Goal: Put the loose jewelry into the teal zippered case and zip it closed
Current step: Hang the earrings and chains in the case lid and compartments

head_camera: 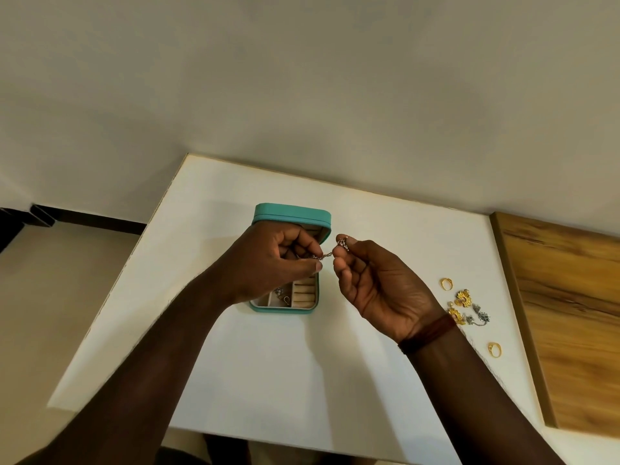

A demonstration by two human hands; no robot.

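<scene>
Right now: 2 hands hold 1 thin chain over the open teal case.

Left hand (275, 260) and right hand (372, 283) each pinch an end of the chain (323, 255) between thumb and fingertips, fingers narrow, the chain stretched taut between them above the case (292, 214), which sits open at the centre of the white table (268, 364), lid up at 12 o'clock. At least 1 small piece already lies in a front compartment. At about 3 o'clock from the case, well apart, 2 gold rings (446, 283) and a cluster of earrings (464, 305) wait loose. Likely risks: the chain slipping from 1 pinch and falling outside the tray, tangling or draping over the rim where the zipper could catch it, or the right wrist sweeping the earrings off.
</scene>
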